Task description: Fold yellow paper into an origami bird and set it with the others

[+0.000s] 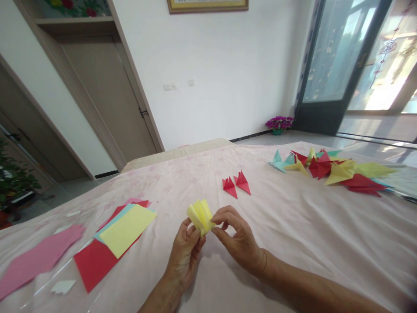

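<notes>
A partly folded piece of yellow origami paper (201, 215) is held up above the cloth, its layers fanned out at the top. My left hand (187, 245) grips its lower edge between thumb and fingers. On the other side, my right hand (239, 239) pinches the paper's right corner with thumb and index finger. Just beyond my hands, two small red paper cranes (236, 184) stand side by side on the cloth. The fingertips behind the yellow paper are partly hidden.
Stacked coloured paper sheets (128, 230) lie at left, beside pink paper (42, 261) and a white scrap (63, 287). Many folded cranes (340, 171) are heaped at right. A pink patterned tablecloth (293, 226) with wrinkles covers the bed-like surface. Purple flowers (279, 123) stand by the wall.
</notes>
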Tool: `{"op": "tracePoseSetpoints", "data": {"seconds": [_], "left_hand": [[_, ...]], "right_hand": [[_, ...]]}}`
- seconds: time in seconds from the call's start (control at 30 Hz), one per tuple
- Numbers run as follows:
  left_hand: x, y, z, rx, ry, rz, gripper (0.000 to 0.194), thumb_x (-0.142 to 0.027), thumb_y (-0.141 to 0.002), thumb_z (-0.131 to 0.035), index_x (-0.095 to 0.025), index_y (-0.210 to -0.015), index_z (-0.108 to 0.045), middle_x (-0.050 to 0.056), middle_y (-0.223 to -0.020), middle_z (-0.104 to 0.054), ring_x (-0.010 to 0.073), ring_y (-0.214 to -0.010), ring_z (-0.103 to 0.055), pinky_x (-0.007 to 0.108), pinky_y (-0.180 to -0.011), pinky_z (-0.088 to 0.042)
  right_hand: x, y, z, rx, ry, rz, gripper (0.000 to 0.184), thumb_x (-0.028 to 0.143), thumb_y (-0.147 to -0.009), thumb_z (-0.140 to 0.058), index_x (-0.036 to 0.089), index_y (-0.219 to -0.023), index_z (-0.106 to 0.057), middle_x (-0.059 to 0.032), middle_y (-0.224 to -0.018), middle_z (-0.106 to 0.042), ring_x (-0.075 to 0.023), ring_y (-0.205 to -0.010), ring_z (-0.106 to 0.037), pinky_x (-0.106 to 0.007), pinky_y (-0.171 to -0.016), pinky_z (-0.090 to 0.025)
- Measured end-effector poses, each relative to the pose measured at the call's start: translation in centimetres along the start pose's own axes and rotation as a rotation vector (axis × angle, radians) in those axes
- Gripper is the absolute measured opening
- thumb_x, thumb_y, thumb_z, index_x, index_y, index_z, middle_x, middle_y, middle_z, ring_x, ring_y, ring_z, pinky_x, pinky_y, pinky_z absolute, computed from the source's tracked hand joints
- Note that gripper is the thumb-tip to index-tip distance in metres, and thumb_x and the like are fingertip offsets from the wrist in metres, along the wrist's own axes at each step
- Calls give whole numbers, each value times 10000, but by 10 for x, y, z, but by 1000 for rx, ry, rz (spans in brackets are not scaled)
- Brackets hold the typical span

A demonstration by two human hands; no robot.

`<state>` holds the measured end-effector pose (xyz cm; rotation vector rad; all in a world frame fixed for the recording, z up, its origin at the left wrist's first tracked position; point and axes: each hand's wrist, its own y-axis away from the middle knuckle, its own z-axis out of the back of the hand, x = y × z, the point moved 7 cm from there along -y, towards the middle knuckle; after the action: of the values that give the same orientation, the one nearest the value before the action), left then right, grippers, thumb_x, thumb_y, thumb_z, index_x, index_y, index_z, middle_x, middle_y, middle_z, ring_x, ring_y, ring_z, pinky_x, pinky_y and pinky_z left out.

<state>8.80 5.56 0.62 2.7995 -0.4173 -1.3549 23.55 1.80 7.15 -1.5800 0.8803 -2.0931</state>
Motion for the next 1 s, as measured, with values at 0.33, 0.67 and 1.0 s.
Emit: {"op": "tracePoseSetpoints", "data": {"seconds": [0.33, 0.67, 1.0], "left_hand": [[-10, 5, 5, -136, -148, -107, 535, -257, -635, -863, -238, -1059, -536, -11, -1059, -646, 76, -756, -659, 140, -601, -554], [-21, 3, 9, -149, -255, -309, 341, -260, -695, -815, -195, -910, -560, 7, -1013, -660, 151, -845, -681, 274, -744, -578], [-26, 7, 10, -185, -320, -405, 352, -275, -692, -812, -192, -903, -542, -1, -938, -647, 171, -734, -711, 314, -693, -603]], "right_hand": [[-8, 2, -1, 68, 63, -79, 103, 127, -842, -615, 212, -891, -585, 5, -821, -595, -118, -684, -548, -246, -623, -462], [-3, 4, -4, 193, 212, -25, 175, 156, -797, -666, 225, -933, -581, -18, -873, -588, -156, -754, -559, -281, -672, -467], [-20, 6, -18, 219, 159, -149, 112, 160, -840, -621, 200, -756, -560, -2, -795, -570, -128, -686, -555, -235, -609, -448]]}}
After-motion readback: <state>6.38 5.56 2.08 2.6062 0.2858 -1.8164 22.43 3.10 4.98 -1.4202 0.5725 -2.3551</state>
